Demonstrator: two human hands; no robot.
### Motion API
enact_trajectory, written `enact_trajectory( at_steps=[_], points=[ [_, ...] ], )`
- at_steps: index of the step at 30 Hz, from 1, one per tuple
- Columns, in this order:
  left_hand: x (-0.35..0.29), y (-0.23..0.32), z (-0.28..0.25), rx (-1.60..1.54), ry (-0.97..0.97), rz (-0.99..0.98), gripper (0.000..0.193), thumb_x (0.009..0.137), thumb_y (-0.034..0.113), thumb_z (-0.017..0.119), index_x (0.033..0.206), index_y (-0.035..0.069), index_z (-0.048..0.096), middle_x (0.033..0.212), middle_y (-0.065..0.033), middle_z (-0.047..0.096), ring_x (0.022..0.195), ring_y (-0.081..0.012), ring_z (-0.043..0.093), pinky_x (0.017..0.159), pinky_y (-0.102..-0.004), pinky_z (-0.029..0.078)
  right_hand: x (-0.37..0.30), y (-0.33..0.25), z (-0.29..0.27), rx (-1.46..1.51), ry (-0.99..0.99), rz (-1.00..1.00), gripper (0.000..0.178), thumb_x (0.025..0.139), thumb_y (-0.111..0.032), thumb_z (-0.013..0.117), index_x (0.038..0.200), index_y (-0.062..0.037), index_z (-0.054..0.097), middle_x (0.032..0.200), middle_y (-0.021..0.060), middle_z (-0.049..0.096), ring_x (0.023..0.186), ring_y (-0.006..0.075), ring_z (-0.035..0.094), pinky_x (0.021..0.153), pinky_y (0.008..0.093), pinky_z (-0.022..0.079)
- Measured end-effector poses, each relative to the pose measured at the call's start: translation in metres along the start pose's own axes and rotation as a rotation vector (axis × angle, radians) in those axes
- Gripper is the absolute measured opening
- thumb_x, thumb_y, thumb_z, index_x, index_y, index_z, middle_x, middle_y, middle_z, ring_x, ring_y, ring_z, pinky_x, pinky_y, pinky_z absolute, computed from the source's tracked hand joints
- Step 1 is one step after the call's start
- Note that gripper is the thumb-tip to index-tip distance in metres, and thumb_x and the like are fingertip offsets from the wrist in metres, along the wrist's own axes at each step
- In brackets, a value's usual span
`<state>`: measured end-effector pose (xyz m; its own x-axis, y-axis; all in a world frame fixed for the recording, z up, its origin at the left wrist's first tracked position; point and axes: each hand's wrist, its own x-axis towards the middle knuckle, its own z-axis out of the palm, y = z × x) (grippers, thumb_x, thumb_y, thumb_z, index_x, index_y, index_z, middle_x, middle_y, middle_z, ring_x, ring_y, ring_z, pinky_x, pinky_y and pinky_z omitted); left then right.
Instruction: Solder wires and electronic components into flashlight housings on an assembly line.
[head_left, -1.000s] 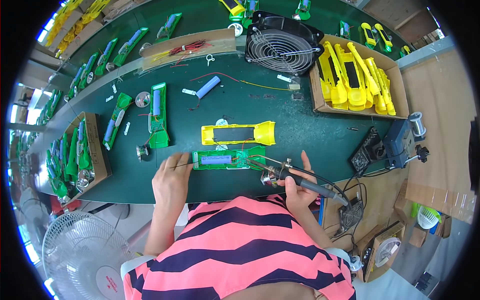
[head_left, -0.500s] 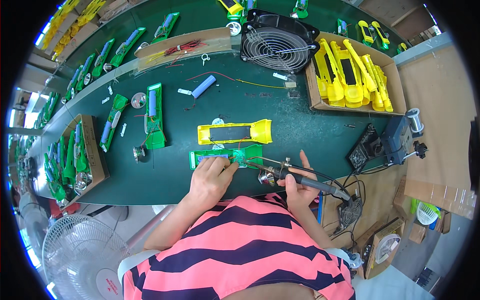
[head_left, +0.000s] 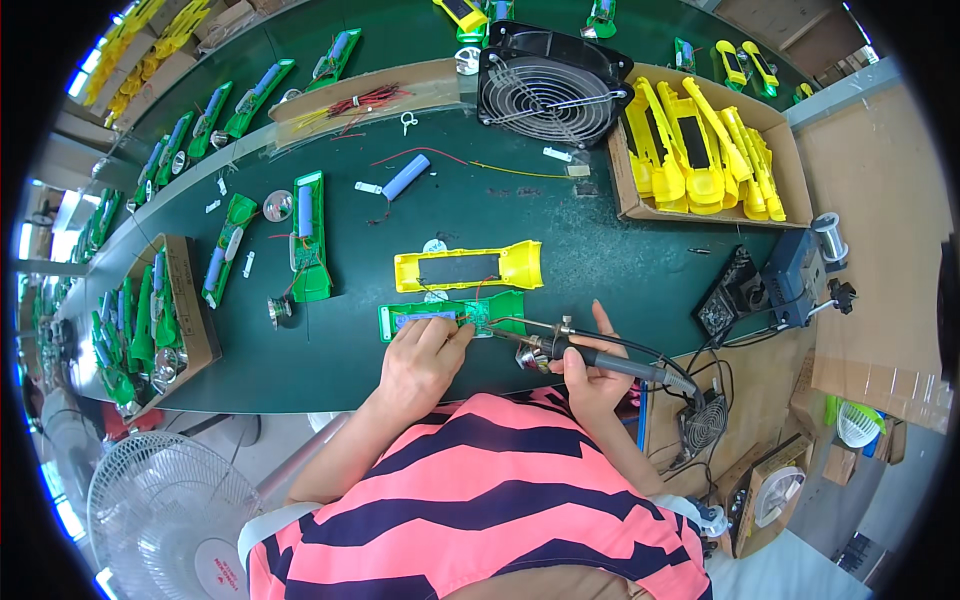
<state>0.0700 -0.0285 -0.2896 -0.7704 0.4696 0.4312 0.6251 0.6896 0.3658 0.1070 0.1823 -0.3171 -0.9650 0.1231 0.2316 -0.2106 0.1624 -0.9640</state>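
A green torch housing half (head_left: 510,305) lies on the bench before me, with a blue battery (head_left: 412,319) and a small green circuit board (head_left: 477,316) inside. My left hand (head_left: 420,358) rests over its near edge, thumb and fingers pinched at the board; what they grip is hidden. In my right hand (head_left: 592,375) is a soldering iron (head_left: 610,362) with a thin feed tube, its tip at the board. A silver reflector cup (head_left: 532,357) sits under the iron. Just beyond lies a yellow housing half (head_left: 520,265) with a dark panel, joined by thin wires.
At the right back stands a carton (head_left: 640,200) of yellow housings, beside a black metal fan (head_left: 550,95). Green housings with batteries (head_left: 311,235) lie to the left, near another filled carton (head_left: 205,340). A loose battery (head_left: 406,177) and a solder station (head_left: 795,280) are farther out.
The soldering iron and my right hand have shifted very slightly left. My left hand stays pinched at the board, and the housings keep their places.
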Motion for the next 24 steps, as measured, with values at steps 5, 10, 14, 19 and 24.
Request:
enact_trajectory(
  at_steps=[5, 10, 14, 19, 24],
  points=[
    [0.002, 0.001, -0.002, 0.011, -0.104, 0.001, 0.020, 0.064, 0.003, 0.060, 0.084, 0.002, 0.060, 0.071, -0.0058, 0.045, 0.063, -0.0188, 0.051, 0.057, -0.0307, 0.043, -0.001, 0.001, 0.001, 0.000, -0.005, -0.004, 0.015, 0.077, 0.000, 0.055, 0.091, 0.0058, 0.051, 0.129, 0.0275, 0.030, 0.065, 0.0150, 0.062, 0.056, 0.0209, 0.053],
    [0.003, 0.001, -0.005, 0.012, -0.111, -0.008, 0.018, 0.067, 0.005, 0.058, 0.084, 0.002, 0.060, 0.071, -0.0058, 0.044, 0.063, -0.0187, 0.051, 0.057, -0.0304, 0.043, -0.002, 0.006, 0.001, -0.004, -0.028, -0.006, 0.016, 0.077, 0.001, 0.054, 0.092, 0.0051, 0.050, 0.129, 0.0280, 0.029, 0.064, 0.0156, 0.062, 0.056, 0.0208, 0.052],
    [0.004, 0.001, -0.007, 0.017, -0.192, -0.010, 0.018, 0.067, 0.005, 0.057, 0.085, 0.002, 0.060, 0.071, -0.0058, 0.043, 0.064, -0.0186, 0.051, 0.058, -0.0303, 0.043, -0.001, 0.008, 0.002, -0.014, -0.031, -0.005, 0.017, 0.076, 0.002, 0.054, 0.093, 0.0048, 0.050, 0.129, 0.0283, 0.029, 0.063, 0.0162, 0.063, 0.055, 0.0208, 0.052],
    [0.005, 0.001, -0.007, 0.020, -0.136, -0.016, 0.018, 0.067, 0.005, 0.057, 0.085, 0.002, 0.060, 0.071, -0.0061, 0.043, 0.064, -0.0188, 0.051, 0.058, -0.0303, 0.043, 0.000, -0.001, 0.007, 0.103, 0.044, 0.087, 0.016, 0.076, 0.001, 0.056, 0.090, 0.0030, 0.051, 0.093, 0.0177, 0.045, 0.061, 0.0129, 0.061, 0.079, 0.0325, 0.036],
    [0.004, 0.002, -0.006, 0.016, -0.149, -0.022, 0.017, 0.067, 0.004, 0.056, 0.084, 0.001, 0.059, 0.071, -0.0067, 0.042, 0.064, -0.0192, 0.050, 0.058, -0.0304, 0.043, 0.009, -0.012, 0.002, 0.256, 0.148, 0.115, 0.016, 0.077, 0.001, 0.054, 0.093, 0.0044, 0.050, 0.102, 0.0248, 0.046, 0.058, 0.0136, 0.061, 0.069, 0.0281, 0.044]
  ],
)
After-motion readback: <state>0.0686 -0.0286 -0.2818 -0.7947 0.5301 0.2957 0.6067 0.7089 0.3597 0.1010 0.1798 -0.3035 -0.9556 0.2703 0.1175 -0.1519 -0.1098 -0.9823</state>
